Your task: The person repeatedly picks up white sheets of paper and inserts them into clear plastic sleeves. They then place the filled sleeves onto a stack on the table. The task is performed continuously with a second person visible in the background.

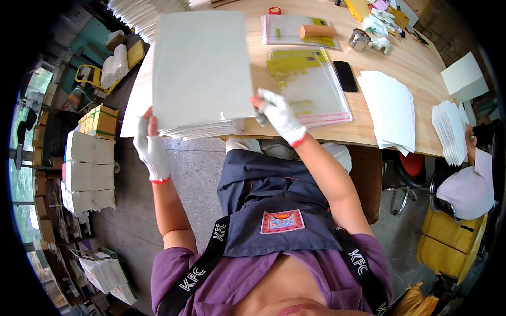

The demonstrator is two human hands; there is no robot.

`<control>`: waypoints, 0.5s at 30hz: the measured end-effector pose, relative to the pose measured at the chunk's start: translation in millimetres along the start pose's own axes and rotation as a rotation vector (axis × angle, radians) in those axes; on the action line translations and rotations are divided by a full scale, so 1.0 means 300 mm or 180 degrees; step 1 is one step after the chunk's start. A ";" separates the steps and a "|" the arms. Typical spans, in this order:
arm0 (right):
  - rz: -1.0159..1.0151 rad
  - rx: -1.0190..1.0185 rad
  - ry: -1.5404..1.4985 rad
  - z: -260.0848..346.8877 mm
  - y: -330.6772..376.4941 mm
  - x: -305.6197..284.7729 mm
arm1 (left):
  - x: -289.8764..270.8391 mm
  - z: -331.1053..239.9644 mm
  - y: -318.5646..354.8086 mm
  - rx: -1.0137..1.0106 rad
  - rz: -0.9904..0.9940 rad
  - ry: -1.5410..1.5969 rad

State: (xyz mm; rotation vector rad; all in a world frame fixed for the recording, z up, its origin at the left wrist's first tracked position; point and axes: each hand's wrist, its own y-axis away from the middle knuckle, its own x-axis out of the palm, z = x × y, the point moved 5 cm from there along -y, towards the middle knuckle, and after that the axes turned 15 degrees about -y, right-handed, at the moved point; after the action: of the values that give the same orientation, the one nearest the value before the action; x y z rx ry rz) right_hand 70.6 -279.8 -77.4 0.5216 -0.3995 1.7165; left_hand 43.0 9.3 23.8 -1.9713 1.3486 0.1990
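A large pale grey-white rectangular sheet (pixel 203 68), glossy along its lower edge, is raised between my two hands. My left hand (pixel 150 145), in a white glove with bare fingertips, grips its near left corner. Gloved the same way, my right hand (pixel 276 113) pinches the near right corner. Beneath the sheet lies a stack of white sheets (pixel 205 130) at the table's near edge. Just right of my right hand is a pile of clear plastic bags (pixel 316 89) with yellow-green print and a pink edge.
On the wooden table (pixel 363 58) lie a black phone (pixel 345 76), fanned white sheets (pixel 387 110), an orange-brown cylinder (pixel 317 31) on more bags, and a metal tin (pixel 359 40). Another person's hand (pixel 470 136) is beside white sheets at right. Stacked white bundles (pixel 89 168) stand at left.
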 end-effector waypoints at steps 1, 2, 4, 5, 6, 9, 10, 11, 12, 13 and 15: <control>-0.0015 -0.0117 0.0206 0.000 -0.051 0.037 | -0.021 0.042 -0.037 -0.0011 0.0009 0.0048; 0.0037 -0.0133 0.0290 -0.004 -0.087 0.073 | -0.022 0.071 -0.064 0.0180 -0.0126 -0.0094; -0.0089 0.0276 0.0795 -0.027 -0.067 0.093 | 0.005 0.178 -0.032 -0.0191 0.0249 -0.1274; -0.0191 0.0595 0.0824 -0.050 -0.060 0.101 | 0.009 0.236 -0.012 -0.0394 0.0634 -0.1948; -0.0224 0.0542 0.0721 -0.045 -0.063 0.097 | 0.027 0.271 -0.013 -0.0235 0.0425 -0.1287; -0.0256 0.0302 0.0278 -0.041 -0.023 0.034 | 0.064 0.465 0.037 -0.0765 -0.0628 0.0764; -0.0239 0.0191 0.0017 -0.043 0.019 -0.007 | 0.052 0.552 0.060 -0.1221 -0.0719 0.1248; -0.0124 -0.0046 -0.0281 -0.036 0.072 -0.058 | 0.040 0.616 0.091 -0.1294 -0.0787 0.1201; -0.0217 -0.0230 -0.0227 -0.030 0.135 -0.128 | 0.054 0.664 0.125 -0.1206 -0.0905 0.0768; -0.0721 -0.0199 -0.0300 -0.039 0.195 -0.225 | 0.077 0.697 0.166 -0.1028 -0.0779 0.0490; -0.1474 -0.0578 -0.0336 -0.005 0.346 -0.445 | 0.154 0.769 0.268 -0.1419 -0.0707 0.2762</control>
State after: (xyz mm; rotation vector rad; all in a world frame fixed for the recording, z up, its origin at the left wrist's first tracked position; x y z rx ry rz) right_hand -9.7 -410.0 -149.5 0.5256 -0.4644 1.1987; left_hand 54.7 107.2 -204.3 -2.7275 1.6703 -0.5777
